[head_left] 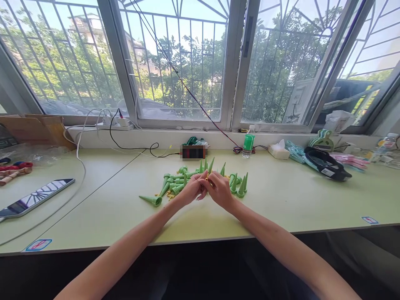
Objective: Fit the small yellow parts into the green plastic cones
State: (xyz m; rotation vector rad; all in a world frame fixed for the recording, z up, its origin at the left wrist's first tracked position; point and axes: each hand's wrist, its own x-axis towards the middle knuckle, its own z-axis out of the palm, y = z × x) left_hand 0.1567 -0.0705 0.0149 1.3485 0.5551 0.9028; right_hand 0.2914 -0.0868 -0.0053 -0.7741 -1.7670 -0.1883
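Observation:
My left hand [196, 186] and my right hand [220, 189] meet over the table, fingers closed together. Between them, point up, is a green plastic watering spike [211, 165]; a small yellow part [206, 179] shows at the fingertips. The fingers partly hide both, so how the two parts fit together cannot be made out. Left of my hands, green spikes lie in a loose pile [171, 183] with small yellow pieces [170, 195] among them. One spike [151, 200] lies apart on its side. To the right, several spikes [241, 189] stand upright on their caps.
Behind the pile sit a dark device with a blurred front [193, 152] and a green-labelled bottle [248, 142]. Tissues [279, 150] and a black visor-like item [327, 163] are at right. A phone [37, 198] and a white cable [81, 162] lie at left. The table's front edge [203, 241] is near me.

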